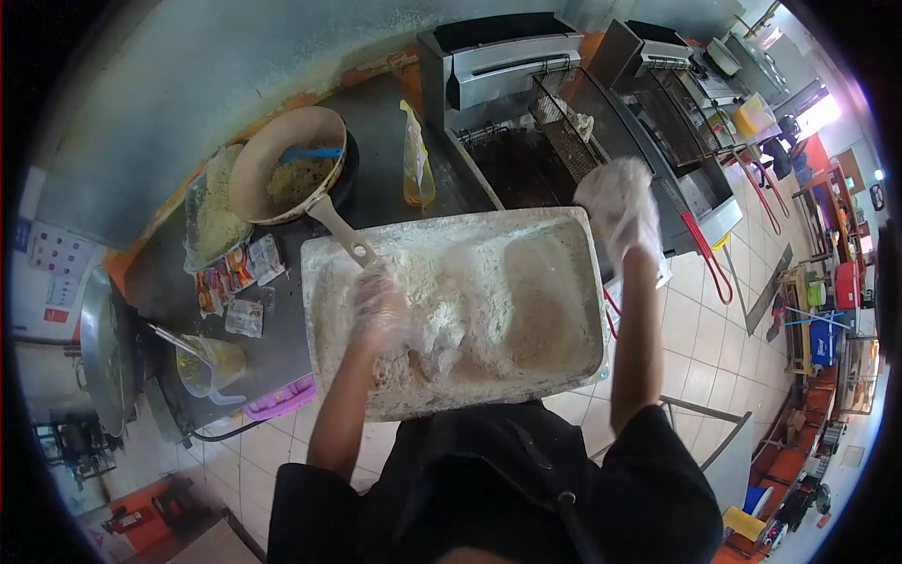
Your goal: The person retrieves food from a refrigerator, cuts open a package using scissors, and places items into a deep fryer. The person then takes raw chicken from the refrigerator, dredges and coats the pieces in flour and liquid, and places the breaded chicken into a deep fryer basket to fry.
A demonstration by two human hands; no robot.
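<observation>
A large white tray [554, 376] of flour lies in front of me, with clumps and floury pieces near its middle. My left hand [379, 308], in a clear plastic glove, is over the tray's left part, blurred, its fingers hard to make out. My right hand [625, 202], in a flour-coated glove, is raised beyond the tray's upper right corner, beside the fryer basket [564, 108]. Its fingers are smeared by motion, and whether it holds anything is unclear. A floury piece [581, 124] is in the basket.
Behind the tray's left side stand a pan [246, 179] with a blue utensil, a yellow-tipped bottle [415, 164] and a plastic container [211, 211]. Packets [244, 317] and a measuring jug [211, 365] lie farther left. Fryers [503, 75] with red-handled baskets stand back right.
</observation>
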